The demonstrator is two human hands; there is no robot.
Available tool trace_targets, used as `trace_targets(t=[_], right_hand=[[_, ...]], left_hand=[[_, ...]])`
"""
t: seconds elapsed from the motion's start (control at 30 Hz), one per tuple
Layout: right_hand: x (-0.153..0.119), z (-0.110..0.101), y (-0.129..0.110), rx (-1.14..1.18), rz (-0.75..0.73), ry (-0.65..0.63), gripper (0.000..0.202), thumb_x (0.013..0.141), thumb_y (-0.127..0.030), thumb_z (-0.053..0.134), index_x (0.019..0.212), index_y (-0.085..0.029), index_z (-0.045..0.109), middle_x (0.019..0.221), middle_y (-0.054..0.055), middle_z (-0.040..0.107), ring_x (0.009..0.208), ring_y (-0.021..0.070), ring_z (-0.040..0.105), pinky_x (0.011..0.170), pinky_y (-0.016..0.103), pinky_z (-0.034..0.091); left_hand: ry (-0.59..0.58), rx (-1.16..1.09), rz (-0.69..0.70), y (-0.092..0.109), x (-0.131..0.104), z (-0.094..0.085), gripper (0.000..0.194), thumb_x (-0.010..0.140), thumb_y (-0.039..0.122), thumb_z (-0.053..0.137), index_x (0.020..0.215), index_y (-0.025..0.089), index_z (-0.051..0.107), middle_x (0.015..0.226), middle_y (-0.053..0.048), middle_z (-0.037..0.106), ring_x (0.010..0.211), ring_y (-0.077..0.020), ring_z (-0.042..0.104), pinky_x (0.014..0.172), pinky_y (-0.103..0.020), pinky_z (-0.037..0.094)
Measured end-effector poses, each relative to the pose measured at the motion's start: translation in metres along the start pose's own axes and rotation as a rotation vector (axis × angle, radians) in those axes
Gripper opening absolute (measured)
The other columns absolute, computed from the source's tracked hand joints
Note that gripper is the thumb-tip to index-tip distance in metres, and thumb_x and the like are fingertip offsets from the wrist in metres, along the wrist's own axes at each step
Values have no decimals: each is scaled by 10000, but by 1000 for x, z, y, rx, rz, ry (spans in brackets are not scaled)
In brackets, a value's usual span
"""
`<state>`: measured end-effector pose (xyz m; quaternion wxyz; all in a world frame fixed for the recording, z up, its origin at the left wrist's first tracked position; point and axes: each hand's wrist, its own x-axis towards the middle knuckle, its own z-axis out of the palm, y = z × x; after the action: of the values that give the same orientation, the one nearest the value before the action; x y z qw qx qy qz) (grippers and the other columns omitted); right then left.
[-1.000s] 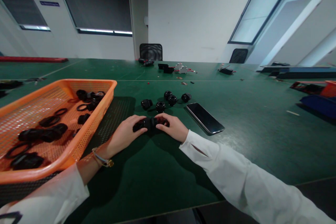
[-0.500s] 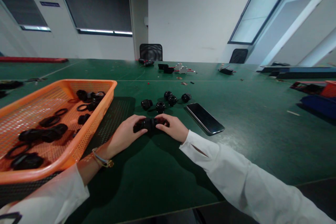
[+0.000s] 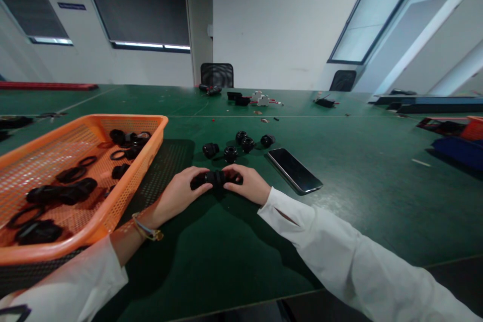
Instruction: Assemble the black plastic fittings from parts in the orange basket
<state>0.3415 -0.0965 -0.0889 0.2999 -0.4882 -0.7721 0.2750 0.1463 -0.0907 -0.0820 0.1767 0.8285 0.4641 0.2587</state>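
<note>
A black cylindrical fitting (image 3: 216, 178) lies sideways between my hands, low over the green table (image 3: 241, 251). Its left end is gripped by my left hand (image 3: 184, 183), thumb below and fingers over the top. On the right end, my right hand (image 3: 249, 183) has its fingers and thumb closed; the fingers partly hide that end. Just beyond my hands stand several similar black fittings, among them one on the left (image 3: 210, 149), one in front (image 3: 230, 154) and one on the right (image 3: 267, 140).
An orange mesh basket (image 3: 130, 181) with black fittings and rings sits at the left. To the right of my hands lies a phone (image 3: 294, 170). Wired parts (image 3: 260, 99) are at the far edge, and a blue bin (image 3: 458, 153) is at far right.
Both hands keep their hold on the black fitting, with only a very slight shift of the fingers. Everything else stays where it was.
</note>
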Motion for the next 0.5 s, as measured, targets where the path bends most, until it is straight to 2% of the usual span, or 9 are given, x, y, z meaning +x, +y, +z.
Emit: trace_targets(t=[0.17,0.3,0.5], right_hand=[[0,2,1,19,-8,22,406,654,-180,627,1047,-173,525,876,28,624,762,126,564,664,255,429],[-1,1,0,-4,-28,13,304,686,-199,605,986,-172,565,817,16,618,746,122,557,655,246,421],[0,1,-1,-19,-17,10,292,692,-192,602,982,-169,578,831,22,621,753,123,554,660,245,420]], left_hand=[[-3,9,-2,-1,0,1,319,715,322,553,987,159,584,923,-52,635,858,-181,586,778,-298,457],[-3,9,1,0,0,1,312,712,318,558,982,165,586,925,-49,636,861,-180,585,777,-299,458],[3,9,12,1,0,1,306,706,323,562,975,178,581,922,-43,633,859,-177,584,772,-298,462]])
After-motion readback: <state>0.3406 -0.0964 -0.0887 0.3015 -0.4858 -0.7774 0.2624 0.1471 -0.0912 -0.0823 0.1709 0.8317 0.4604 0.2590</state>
